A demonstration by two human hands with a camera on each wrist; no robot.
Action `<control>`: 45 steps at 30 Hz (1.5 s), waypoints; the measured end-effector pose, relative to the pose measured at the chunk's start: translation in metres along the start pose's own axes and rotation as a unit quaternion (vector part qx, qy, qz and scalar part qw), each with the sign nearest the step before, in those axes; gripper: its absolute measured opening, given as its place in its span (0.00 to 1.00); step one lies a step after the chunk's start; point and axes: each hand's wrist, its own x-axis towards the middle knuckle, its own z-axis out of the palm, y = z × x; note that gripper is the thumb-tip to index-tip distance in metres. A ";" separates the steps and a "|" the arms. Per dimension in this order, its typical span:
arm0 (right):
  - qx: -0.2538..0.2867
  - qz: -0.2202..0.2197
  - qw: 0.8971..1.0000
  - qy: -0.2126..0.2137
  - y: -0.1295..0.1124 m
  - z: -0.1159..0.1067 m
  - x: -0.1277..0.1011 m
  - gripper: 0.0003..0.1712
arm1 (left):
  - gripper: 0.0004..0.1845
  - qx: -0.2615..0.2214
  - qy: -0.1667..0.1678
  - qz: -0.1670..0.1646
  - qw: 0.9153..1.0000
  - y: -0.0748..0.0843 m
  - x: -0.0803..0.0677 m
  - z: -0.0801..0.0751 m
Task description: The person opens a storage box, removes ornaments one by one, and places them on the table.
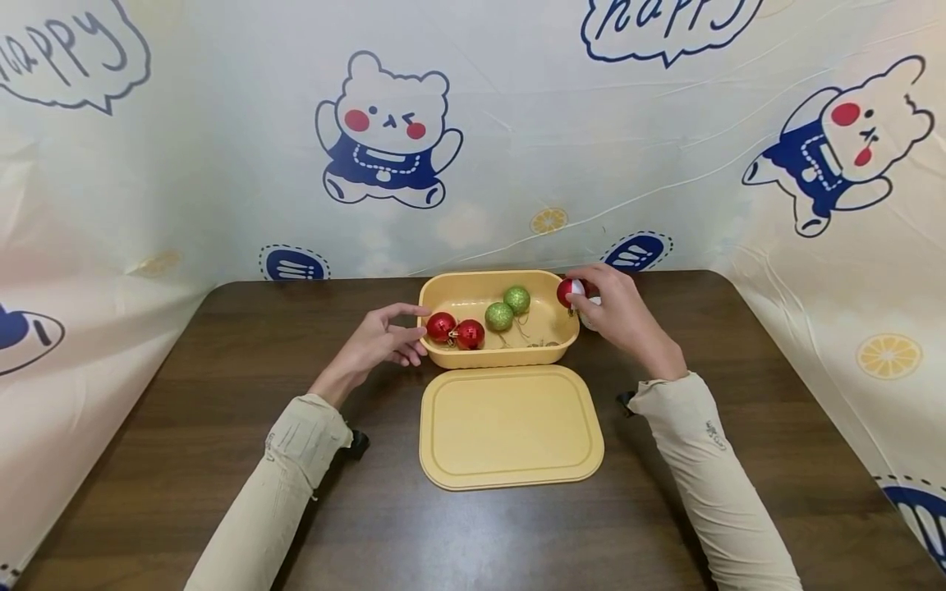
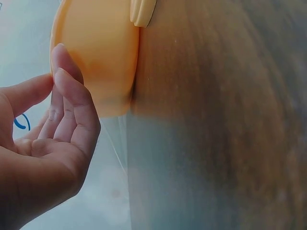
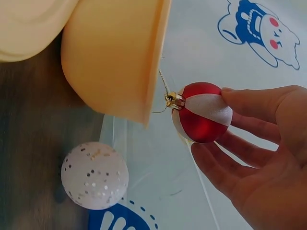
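The right hand (image 1: 617, 316) has a red-and-white bauble (image 3: 201, 112) pinched between thumb and fingertips, right at the far right corner of the yellow tub (image 1: 473, 289) — its gold cap and hanging loop point in toward the tub's rim. The tub sits at the middle of the table's far edge, with its lid (image 1: 510, 425) lying flat just in front, toward the near edge. Inside already: two red baubles (image 1: 456, 330) at the left end, two green glitter baubles (image 1: 508, 308) in the middle.

To do this well, I'd judge the bauble wants carrying clear over the rim and lowering into the bare patch at the right end, loop kept from snagging the wall, fingers let go only once it is low.

The left hand (image 1: 384, 338) is relaxed and holds nothing — fingers extended, tips at the tub's left wall, steadying it or about to; I cannot tell whether they press. The right wrist is raised, forearm angled in from the near right. A white sequinned ball (image 3: 94, 175) waits on the table just beside the tub, under the right hand.
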 end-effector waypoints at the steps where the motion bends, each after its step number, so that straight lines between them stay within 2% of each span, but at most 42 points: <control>1: -0.001 0.002 1.000 0.003 0.001 -0.001 0.000 0.17 | 0.23 0.000 0.001 0.000 1.000 0.000 0.000 0.000; 6: -0.014 0.014 1.000 0.017 0.005 -0.007 -0.005 0.18 | 0.22 0.000 0.005 -0.003 1.000 -0.002 0.001 0.001; 12: -0.033 0.006 0.999 0.036 0.014 -0.014 -0.014 0.18 | 0.22 -0.004 0.008 -0.006 1.000 -0.002 0.001 0.001; 21: -0.041 0.019 0.998 0.053 0.030 -0.025 -0.025 0.17 | 0.23 -0.006 -0.002 -0.004 1.000 0.000 0.000 0.000; 30: -0.057 0.062 0.995 0.052 0.056 -0.032 -0.029 0.17 | 0.23 -0.006 -0.001 -0.006 1.000 0.001 0.001 -0.001; 37: -0.050 0.104 0.993 0.026 0.070 -0.031 -0.033 0.17 | 0.22 -0.009 0.000 -0.008 1.000 0.002 0.001 -0.003; 45: -0.048 0.119 0.992 0.014 0.082 -0.027 -0.035 0.18 | 0.23 -0.007 -0.003 -0.015 1.000 0.002 0.002 -0.003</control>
